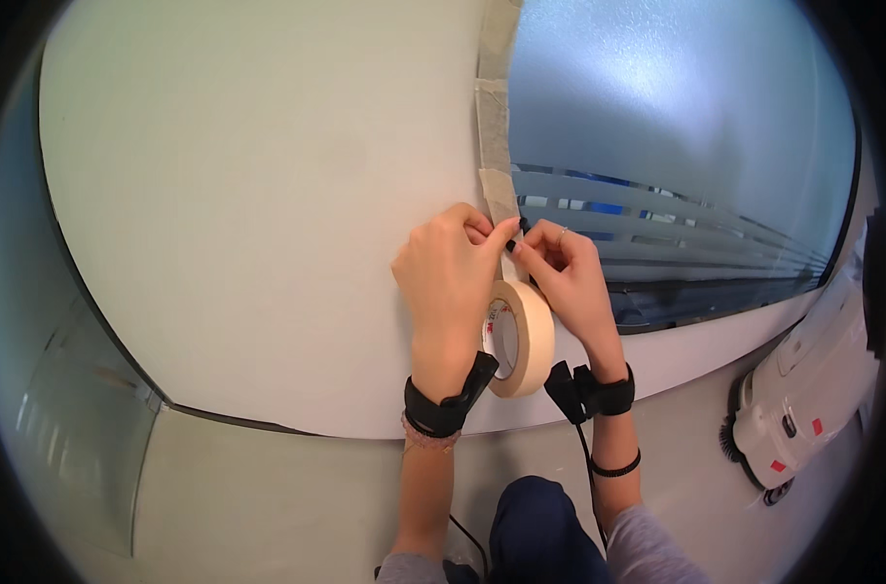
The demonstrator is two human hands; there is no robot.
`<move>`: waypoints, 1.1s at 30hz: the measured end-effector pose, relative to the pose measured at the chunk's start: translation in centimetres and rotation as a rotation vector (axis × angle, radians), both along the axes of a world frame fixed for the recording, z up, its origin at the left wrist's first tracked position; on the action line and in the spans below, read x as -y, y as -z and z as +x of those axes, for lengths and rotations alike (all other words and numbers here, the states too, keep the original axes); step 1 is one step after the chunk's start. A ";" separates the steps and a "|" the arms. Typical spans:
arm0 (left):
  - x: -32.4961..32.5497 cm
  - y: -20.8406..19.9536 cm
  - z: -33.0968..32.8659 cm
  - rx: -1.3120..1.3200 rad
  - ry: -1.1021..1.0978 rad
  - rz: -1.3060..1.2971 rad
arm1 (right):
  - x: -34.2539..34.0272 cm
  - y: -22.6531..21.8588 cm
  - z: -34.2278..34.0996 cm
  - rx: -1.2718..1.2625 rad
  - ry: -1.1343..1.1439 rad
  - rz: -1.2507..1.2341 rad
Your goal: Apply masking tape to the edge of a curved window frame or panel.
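Observation:
A cream roll of masking tape [537, 341] hangs below my hands, its inner core facing left. From it a pale length of tape runs up between my fingers toward the tape strip [495, 131] stuck along the seam of the white panel [268, 195]. My left hand [448, 277] is closed in a pinch on the left edge of this length, thumb pointing up and right. On the other edge my right hand [572, 282] pinches with thumb and index finger. The fingertips of both hands nearly meet, and the exact grip there is partly hidden.
Right of the strip is a frosted glass pane [677, 117] with clear horizontal bands. A white machine with dark brushes [784, 438] stands on the floor at the lower right. Another glass panel [83, 409] is at the far left. A black cable [589, 467] runs down from my right wristband.

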State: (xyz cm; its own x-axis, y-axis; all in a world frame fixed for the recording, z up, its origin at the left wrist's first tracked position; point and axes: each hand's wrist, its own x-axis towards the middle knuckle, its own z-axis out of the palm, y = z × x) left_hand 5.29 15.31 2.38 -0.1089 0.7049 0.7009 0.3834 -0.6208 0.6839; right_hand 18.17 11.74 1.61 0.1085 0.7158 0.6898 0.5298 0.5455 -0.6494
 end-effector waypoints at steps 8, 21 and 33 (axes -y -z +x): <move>-0.6 -1.4 -0.7 -0.150 -0.009 -0.022 | 1.2 -1.2 -1.5 0.562 0.313 0.270; -1.9 0.1 -1.6 -0.219 0.006 0.089 | 2.8 5.5 -3.9 0.542 -0.143 0.117; -1.1 1.6 -2.1 -0.176 0.019 0.042 | 6.6 6.2 -1.6 0.070 -0.192 0.097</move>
State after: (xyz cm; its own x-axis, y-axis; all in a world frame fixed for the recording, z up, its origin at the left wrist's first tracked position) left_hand 3.22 16.41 0.80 0.0312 0.6755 0.7367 0.4833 -0.6553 0.5805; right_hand 16.52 5.10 -4.55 -0.0737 0.6491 0.7572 0.4521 0.6985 -0.5547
